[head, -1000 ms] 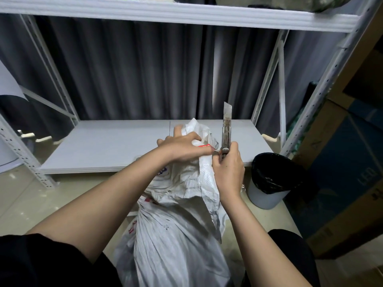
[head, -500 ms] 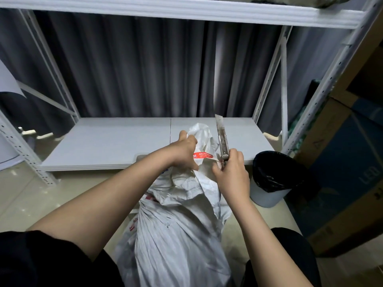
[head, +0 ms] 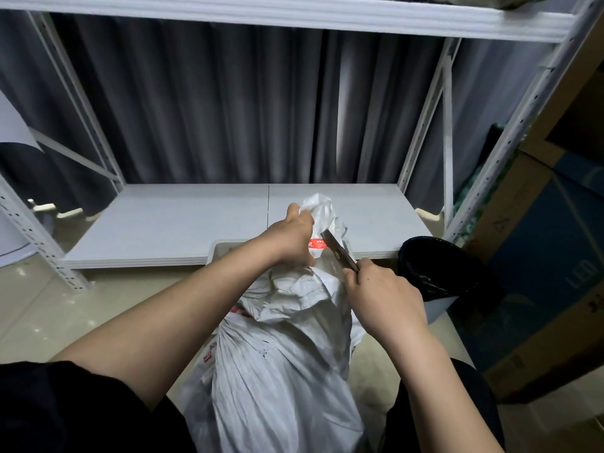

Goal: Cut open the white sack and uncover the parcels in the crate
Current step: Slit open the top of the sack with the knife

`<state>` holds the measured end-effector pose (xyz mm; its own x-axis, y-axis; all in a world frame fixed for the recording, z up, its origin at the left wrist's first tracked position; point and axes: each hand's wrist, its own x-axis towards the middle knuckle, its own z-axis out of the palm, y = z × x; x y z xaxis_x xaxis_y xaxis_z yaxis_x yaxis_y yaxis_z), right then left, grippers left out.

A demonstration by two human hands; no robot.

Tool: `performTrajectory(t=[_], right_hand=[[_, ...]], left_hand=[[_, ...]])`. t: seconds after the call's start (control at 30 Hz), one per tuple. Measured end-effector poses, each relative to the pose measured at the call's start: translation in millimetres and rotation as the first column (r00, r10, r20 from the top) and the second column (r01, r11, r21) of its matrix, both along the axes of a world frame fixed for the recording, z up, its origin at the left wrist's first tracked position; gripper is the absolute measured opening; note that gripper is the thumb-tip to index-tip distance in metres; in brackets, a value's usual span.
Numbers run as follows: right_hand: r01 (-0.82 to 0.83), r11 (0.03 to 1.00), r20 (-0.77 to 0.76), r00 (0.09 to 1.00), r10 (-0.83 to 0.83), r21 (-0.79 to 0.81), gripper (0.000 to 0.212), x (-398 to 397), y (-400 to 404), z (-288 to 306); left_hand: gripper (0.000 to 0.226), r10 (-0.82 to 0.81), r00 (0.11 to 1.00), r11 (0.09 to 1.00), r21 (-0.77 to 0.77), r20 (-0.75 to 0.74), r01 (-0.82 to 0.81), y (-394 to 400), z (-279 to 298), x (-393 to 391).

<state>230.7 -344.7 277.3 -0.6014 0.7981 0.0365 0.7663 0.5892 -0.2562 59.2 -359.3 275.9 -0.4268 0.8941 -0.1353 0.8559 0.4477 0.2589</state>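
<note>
Far left: white rack [head: 39,237], low shelf [head: 183,223] before a grey curtain [head: 212,109]. Centre: left hand [head: 291,238] gripping the bunched neck of the sack [head: 281,371], which stands on the floor between the arms, red label [head: 317,244] just beside the fingers. Right hand [head: 382,295] clenched round a knife [head: 338,251], blade tilted up-left against the neck. Hands close, not touching. Right: black-lined bin [head: 434,273], cardboard boxes [head: 536,273].
</note>
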Motion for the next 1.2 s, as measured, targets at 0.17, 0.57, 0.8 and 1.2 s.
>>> performTrajectory(t=[0.17,0.57,0.8,1.2], right_hand=[[-0.021,0.999,0.077,0.997,0.024,-0.041,0.039,-4.4,2.5,2.1],[-0.051,0.999,0.217,0.975,0.051,-0.003,0.032,-18.2,2.0,-1.3],[-0.035,0.999,0.195,0.98,0.039,-0.023,0.032,-19.9,-0.1,-4.1],[0.089,0.956,-0.408,0.89,-0.202,-0.28,0.049,-29.4,35.3,-33.1]], left_hand=[[0.058,-0.03,0.998,0.998,0.049,-0.063,0.033,-0.1,-8.5,2.7],[0.051,-0.059,0.989,0.987,0.142,-0.136,0.079,-2.1,-19.5,10.8],[0.06,-0.072,0.986,0.988,0.127,-0.152,0.091,-5.6,-14.8,6.0],[0.089,-0.105,0.797,0.993,-0.027,-0.595,0.111,-3.7,-1.0,3.4]])
